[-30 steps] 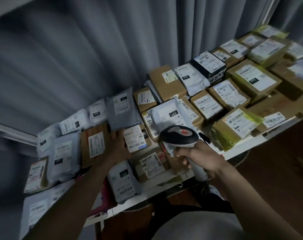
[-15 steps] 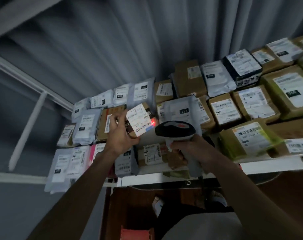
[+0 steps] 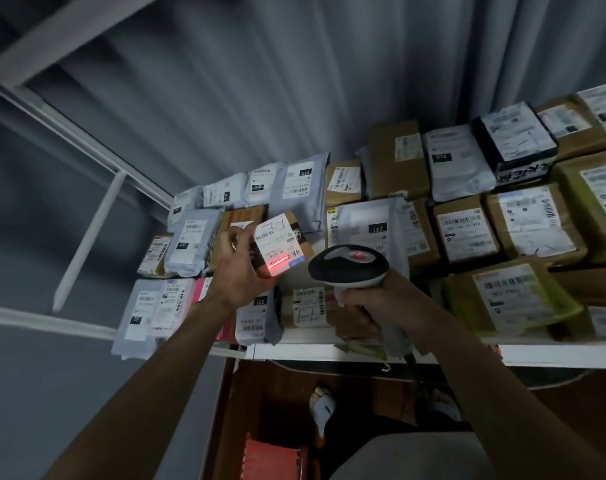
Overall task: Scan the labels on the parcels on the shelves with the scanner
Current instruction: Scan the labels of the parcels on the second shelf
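CHANGE: small brown parcel (image 3: 277,249) is now lifted off the shelf (image 3: 363,351), gripped in the left hand (image 3: 241,271) | red scan line is now thrown across its label (image 3: 277,247) | scanner (image 3: 348,266) is gripped by the right hand (image 3: 381,306), aimed just beside | MEANING: this label is judged mid-read; many parcels remain.

Brown cardboard box (image 3: 395,161), paper label (image 3: 408,147)

You can read "231" on the black tag of the white bag (image 3: 370,223) by the scanner, on the gray bag (image 3: 258,317) at the shelf's front edge, and on the far-left bag (image 3: 135,313). "010" shows upside down on the bag (image 3: 457,161) at the back. Other print is too blurry.
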